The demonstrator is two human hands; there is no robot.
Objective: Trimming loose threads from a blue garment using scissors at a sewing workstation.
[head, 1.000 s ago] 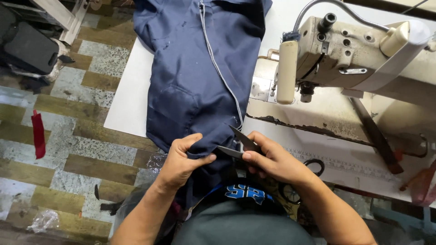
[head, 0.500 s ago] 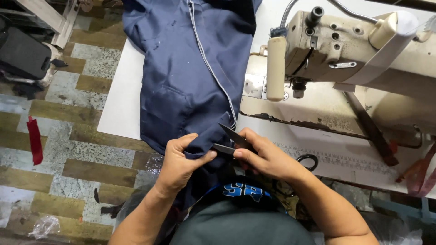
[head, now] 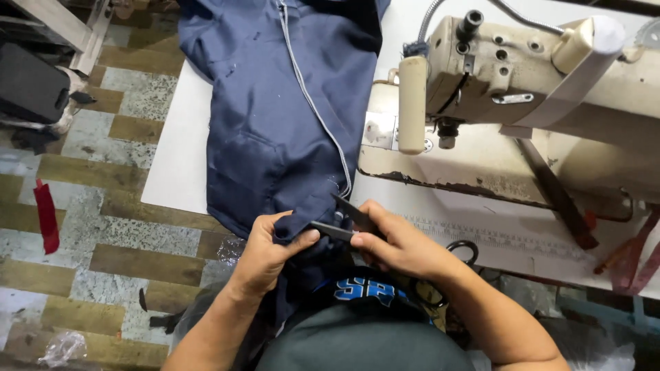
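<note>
Head view. The navy garment (head: pixel 275 124) lies spread across the white worktop (head: pixel 175 165), its lower end hanging over the near edge toward the person's lap. A light zipper line (head: pixel 309 103) runs down its length. The left hand (head: pixel 265 254) grips a fold of the garment at the near edge, fingers (head: pixel 302 240) closed on the cloth. The right hand (head: pixel 402 240) holds small thread snips (head: pixel 340 223), fingers wrapped around the handle, blades slightly parted, tips touching the fabric just beside the left thumb. A cream sewing machine (head: pixel 522 103) stands on the right part of the worktop. Black scissors (head: pixel 464 251) lie at the near edge, partly hidden behind the right wrist.
</note>
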